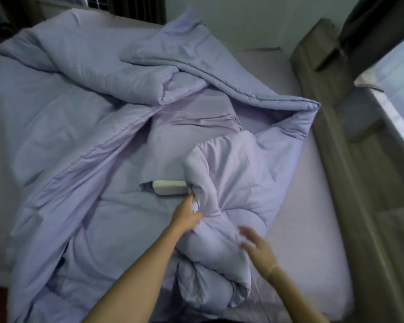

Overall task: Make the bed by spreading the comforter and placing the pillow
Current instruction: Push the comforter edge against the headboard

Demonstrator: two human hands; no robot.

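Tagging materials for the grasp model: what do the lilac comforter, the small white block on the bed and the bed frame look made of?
Lilac padded comforter: soft matte woven fabric over filling, judging by puffy folds and fine creases. Small white rounded block: smooth and rigid, probably plastic; partly hidden, unsure. Olive-brown bed frame: dull, seamed panels, looks upholstered in fabric.

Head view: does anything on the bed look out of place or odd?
Yes. A small white oblong object lies on the bed among the folds of the bunched comforter, just beyond the left hand gripping the fabric. It isn't bedding; what it is cannot be told. It could get covered.
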